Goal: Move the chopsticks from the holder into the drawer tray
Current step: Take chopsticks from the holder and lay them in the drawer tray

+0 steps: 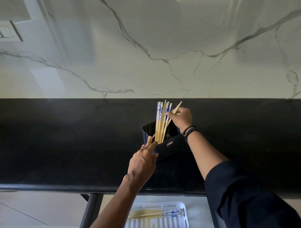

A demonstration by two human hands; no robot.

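We reach both arms forward over the near edge of the table (56,141). Our left hand (143,162) comes in from the lower left, the forearm bare. It holds the near left corner of the black holder (173,144), with the fingers lying up along its left wall and the thumb against its front face. Our right hand (182,117) comes in from the right above the holder, with dark bead bracelets (189,131) at the wrist and a dark sleeve (246,196) pushed up the forearm. Its fingertips pinch the upper part of the chopsticks (162,120).

The holder stands on the black table about midway between the near and far edges, right of the middle. The chopsticks stand in its left part as a loose fan, pale wood below and blue-and-white pattern at the tops, leaning toward the far edge. One or two in the right hand splay out to the right of the bunch.

Below the near edge of the table a drawer (197,210) stands open. A white slotted tray (184,213) lies in it, and other chopsticks (152,214) lie flat along the tray's far side, patterned ends to the right.

The table runs bare to the left and right of the holder. A marble wall (140,59) rises from the far edge.
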